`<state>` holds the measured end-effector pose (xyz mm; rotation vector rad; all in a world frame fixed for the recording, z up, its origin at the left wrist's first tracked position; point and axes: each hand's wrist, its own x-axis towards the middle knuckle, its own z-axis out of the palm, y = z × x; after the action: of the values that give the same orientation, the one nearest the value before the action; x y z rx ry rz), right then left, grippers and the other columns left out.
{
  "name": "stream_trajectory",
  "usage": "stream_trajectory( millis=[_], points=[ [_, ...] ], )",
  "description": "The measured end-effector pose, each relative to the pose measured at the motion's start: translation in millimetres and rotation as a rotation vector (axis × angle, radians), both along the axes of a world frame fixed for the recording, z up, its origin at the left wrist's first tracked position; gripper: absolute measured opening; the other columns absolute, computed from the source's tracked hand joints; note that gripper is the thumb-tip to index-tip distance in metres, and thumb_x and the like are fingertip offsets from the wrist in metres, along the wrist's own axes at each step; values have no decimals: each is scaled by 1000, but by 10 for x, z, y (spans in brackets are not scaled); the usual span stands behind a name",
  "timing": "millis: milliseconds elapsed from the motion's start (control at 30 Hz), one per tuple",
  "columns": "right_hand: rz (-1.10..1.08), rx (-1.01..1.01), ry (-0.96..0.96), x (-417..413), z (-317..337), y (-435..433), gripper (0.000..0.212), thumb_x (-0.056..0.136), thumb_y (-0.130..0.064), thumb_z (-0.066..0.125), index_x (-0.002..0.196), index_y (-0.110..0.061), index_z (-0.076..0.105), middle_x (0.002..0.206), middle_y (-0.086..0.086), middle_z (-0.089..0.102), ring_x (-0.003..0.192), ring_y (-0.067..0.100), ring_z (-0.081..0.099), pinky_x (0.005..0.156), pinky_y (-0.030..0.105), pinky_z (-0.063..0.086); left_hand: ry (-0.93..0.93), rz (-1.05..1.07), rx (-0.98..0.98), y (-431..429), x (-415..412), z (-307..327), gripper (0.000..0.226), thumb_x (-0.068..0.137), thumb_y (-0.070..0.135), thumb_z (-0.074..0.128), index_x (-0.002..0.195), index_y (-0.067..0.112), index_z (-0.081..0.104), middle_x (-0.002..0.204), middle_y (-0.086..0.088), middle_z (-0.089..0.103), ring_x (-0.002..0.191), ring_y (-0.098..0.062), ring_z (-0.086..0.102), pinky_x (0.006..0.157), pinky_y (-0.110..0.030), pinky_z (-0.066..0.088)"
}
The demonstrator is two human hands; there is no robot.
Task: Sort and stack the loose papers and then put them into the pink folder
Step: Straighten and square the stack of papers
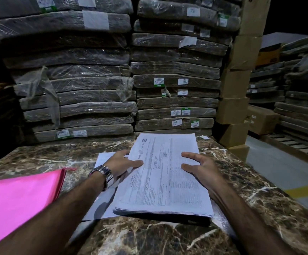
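Observation:
A stack of printed white papers [165, 178] is lifted a little above the brown marble table [44, 155], casting a shadow at its near edge. My left hand [121, 165], with a metal watch on the wrist, grips the stack's left edge, thumb on top and fingers underneath. My right hand [202, 168] holds the right side, with the thumb and a finger lying on the top sheet. A loose white sheet [103, 201] lies flat on the table under my left wrist. The pink folder [18, 197] lies at the left, its opening edge toward the papers.
Tall piles of plastic-wrapped flat cardboard bundles [87, 85] stand right behind the table. Brown cartons [241, 76] are stacked at the back right. Wooden pallets [295, 146] and a floor with a yellow line [304, 190] lie to the right.

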<state>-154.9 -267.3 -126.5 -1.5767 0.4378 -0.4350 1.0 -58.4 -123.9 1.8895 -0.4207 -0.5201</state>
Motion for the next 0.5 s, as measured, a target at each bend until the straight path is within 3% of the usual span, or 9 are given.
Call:
stream_trajectory(
  millis=[67, 133, 233, 300, 400, 500],
  points=[
    [32, -7, 21, 106, 15, 78, 32, 83, 1, 71, 109, -17, 70, 108, 9, 71, 90, 30, 73, 82, 44, 59, -48, 15, 20, 129, -8, 29, 48, 77, 27, 76, 120, 18, 55, 94, 0, 72, 77, -21, 72, 67, -33, 57],
    [82, -31, 49, 218, 47, 181, 32, 84, -2, 70, 113, -16, 68, 96, 0, 70, 93, 36, 71, 84, 47, 57, -84, 60, 22, 268, -6, 49, 49, 79, 25, 75, 120, 21, 50, 89, 5, 67, 73, -15, 69, 56, -25, 51],
    [148, -67, 46, 424, 89, 330, 38, 85, -5, 71, 120, -17, 65, 97, -12, 65, 102, 39, 67, 90, 55, 53, -112, 175, -27, 484, 50, 45, 58, 76, 17, 77, 125, 18, 47, 96, 0, 66, 79, -21, 69, 64, -33, 56],
    [155, -94, 44, 590, 80, 415, 44, 84, -3, 71, 125, -14, 61, 113, -7, 61, 102, 31, 69, 87, 46, 57, -145, 235, -20, 614, 95, 27, 67, 73, 18, 80, 131, 17, 46, 107, -1, 65, 88, -24, 68, 77, -44, 57],
    [100, -188, 106, 798, -97, 534, 53, 79, -1, 75, 129, -4, 57, 131, 7, 56, 102, 24, 65, 83, 34, 57, -218, 307, 132, 722, 110, -53, 58, 73, 18, 81, 124, 15, 54, 107, 1, 66, 86, -19, 65, 69, -30, 52],
    [7, -484, 223, 888, -282, 645, 41, 75, -4, 76, 115, -1, 65, 114, 9, 67, 90, 16, 60, 69, 26, 50, -321, 361, 370, 730, 93, -145, 32, 73, 22, 79, 101, 11, 69, 98, -6, 73, 76, -19, 66, 56, -22, 49]
  ],
)
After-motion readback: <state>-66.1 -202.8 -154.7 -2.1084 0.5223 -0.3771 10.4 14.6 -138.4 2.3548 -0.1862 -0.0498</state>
